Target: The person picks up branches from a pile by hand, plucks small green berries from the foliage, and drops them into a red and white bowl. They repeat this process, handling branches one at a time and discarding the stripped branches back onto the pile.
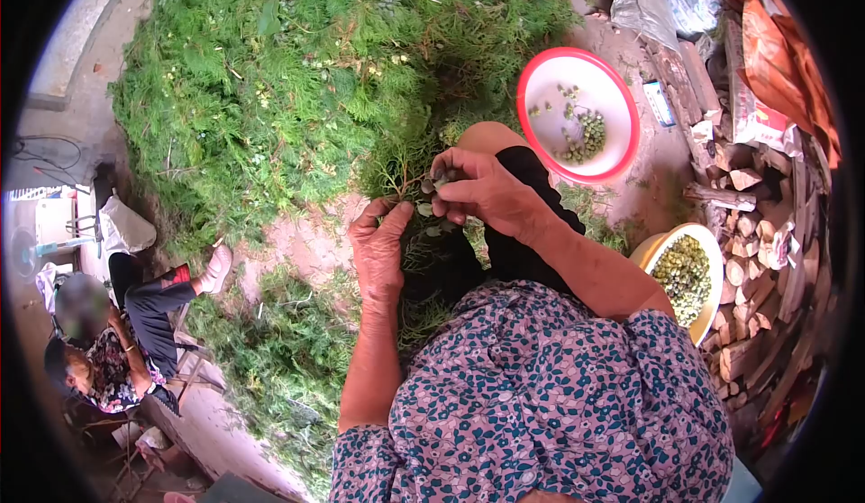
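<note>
Over my lap, my left hand point(380, 244) pinches the stem of a feathery green evergreen sprig point(389, 174) between thumb and fingers. Close beside it on the right, my right hand point(485, 191) is closed, its curled fingers around small grey-green cones point(440, 180) at the sprig. The fingertips of both hands are only a short gap apart. Beyond my right knee, a white basin with a red rim point(631, 107) holds a small heap of round green cones point(590, 135).
A big pile of cut evergreen branches point(270, 80) lies ahead, with more greenery point(279, 359) at left. By my right elbow stands a yellowish basin point(714, 273) full of cones. Stacked firewood point(743, 273) lines the right side. Another person point(104, 359) sits at far left.
</note>
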`<state>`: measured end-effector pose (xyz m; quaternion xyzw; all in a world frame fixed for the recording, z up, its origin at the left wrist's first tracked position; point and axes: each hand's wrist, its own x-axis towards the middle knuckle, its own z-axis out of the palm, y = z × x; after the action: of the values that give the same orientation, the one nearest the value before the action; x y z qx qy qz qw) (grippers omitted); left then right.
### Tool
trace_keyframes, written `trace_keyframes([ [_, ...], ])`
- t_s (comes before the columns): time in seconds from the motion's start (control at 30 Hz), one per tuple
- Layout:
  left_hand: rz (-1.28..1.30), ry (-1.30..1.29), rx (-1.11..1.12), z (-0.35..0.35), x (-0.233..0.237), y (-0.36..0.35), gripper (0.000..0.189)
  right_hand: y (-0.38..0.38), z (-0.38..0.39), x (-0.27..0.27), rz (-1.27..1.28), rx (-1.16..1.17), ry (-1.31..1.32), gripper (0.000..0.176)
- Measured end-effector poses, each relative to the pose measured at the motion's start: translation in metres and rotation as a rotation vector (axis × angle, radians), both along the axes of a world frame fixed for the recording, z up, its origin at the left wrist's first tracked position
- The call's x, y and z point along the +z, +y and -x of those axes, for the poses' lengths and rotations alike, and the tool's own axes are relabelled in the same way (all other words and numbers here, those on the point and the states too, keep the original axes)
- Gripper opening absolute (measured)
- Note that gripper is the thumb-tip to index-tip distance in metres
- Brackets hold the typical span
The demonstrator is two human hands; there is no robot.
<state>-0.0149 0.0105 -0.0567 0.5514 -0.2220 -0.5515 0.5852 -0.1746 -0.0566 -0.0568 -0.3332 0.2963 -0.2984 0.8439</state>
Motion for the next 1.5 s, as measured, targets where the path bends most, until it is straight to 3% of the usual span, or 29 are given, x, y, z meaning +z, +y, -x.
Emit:
trace_keyframes([
  [0.13,-0.029,0.028,0.023,-0.002,0.002,-0.001,0.013,0.007,0.005,0.005,0.172,0.025,0.135,0.023],
  [0.2,-0.026,0.039,0.011,-0.003,0.002,-0.001,0.013,0.014,-0.002,-0.001,0.835,-0.12,0.508,0.027],
  [0.37,-0.062,0.015,-0.059,-0.003,0.011,-0.003,0.014,0.015,-0.008,-0.005,0.961,-0.204,0.529,0.023],
  [0.47,-0.076,-0.077,-0.12,-0.003,0.011,-0.004,0.012,0.013,-0.008,-0.006,0.935,-0.215,0.531,0.019],
  [0.53,-0.051,-0.058,-0.137,-0.003,0.009,-0.004,0.01,0.01,-0.004,0.001,0.556,-0.012,0.392,0.015],
  [0.57,-0.052,-0.059,-0.139,-0.002,0.01,-0.003,0.01,0.011,-0.003,-0.001,0.555,-0.014,0.392,0.015],
  [0.63,-0.041,-0.03,-0.091,0.006,0.015,-0.005,0.008,0.012,-0.001,-0.005,0.102,0.008,0.199,0.013],
  [0.67,-0.04,-0.03,-0.09,0.008,0.014,-0.004,0.008,0.014,-0.002,-0.004,0.103,0.009,0.199,0.013],
  [0.73,0.012,-0.147,-0.07,0.011,0.01,-0.003,0.007,0.022,-0.004,0.0,0.603,-0.185,0.476,0.012],
  [0.77,0.012,-0.147,-0.07,0.014,0.008,-0.002,0.007,0.025,-0.005,0.0,0.603,-0.185,0.476,0.012],
  [0.83,0.063,-0.371,-0.049,0.018,0.004,-0.002,0.007,0.028,-0.007,-0.001,0.847,-0.394,0.619,0.013],
  [0.93,-0.038,-0.287,0.087,0.019,0.013,-0.004,0.007,0.024,-0.001,0.011,0.855,-0.562,0.65,0.012],
  [0.97,0.019,-0.136,0.147,0.016,0.009,-0.009,0.007,0.023,0.008,0.024,0.587,-0.53,0.58,0.01],
  [1.03,0.017,-0.103,0.105,0.008,0.005,-0.006,0.009,0.007,0.03,0.025,0.24,-0.575,0.353,0.013],
  [1.07,0.013,-0.072,0.068,0.003,0.002,-0.004,0.011,-0.002,0.042,0.017,0.329,-0.638,0.342,0.02],
  [1.1,0.028,-0.058,0.073,-0.002,-0.003,-0.004,0.017,-0.012,0.056,0.014,0.27,-0.695,0.426,0.026],
  [1.27,-0.079,-0.158,0.152,-0.002,0.005,-0.008,0.029,-0.058,0.149,-0.062,-0.095,-0.906,0.146,0.03],
  [1.33,-0.064,-0.21,0.136,-0.004,0.001,-0.006,0.031,-0.069,0.175,-0.083,-0.292,-1.154,0.039,0.035],
  [1.43,-0.037,-0.401,0.1,0.003,0.013,-0.004,0.03,-0.075,0.204,-0.095,-0.326,-1.222,-0.035,0.04],
  [1.47,-0.039,-0.402,0.099,0.003,0.01,-0.004,0.03,-0.075,0.208,-0.099,-0.329,-1.222,-0.034,0.04],
  [1.5,-0.009,-0.448,0.131,0.001,0.005,-0.004,0.028,-0.072,0.208,-0.093,-0.218,-1.169,0.225,0.041],
])
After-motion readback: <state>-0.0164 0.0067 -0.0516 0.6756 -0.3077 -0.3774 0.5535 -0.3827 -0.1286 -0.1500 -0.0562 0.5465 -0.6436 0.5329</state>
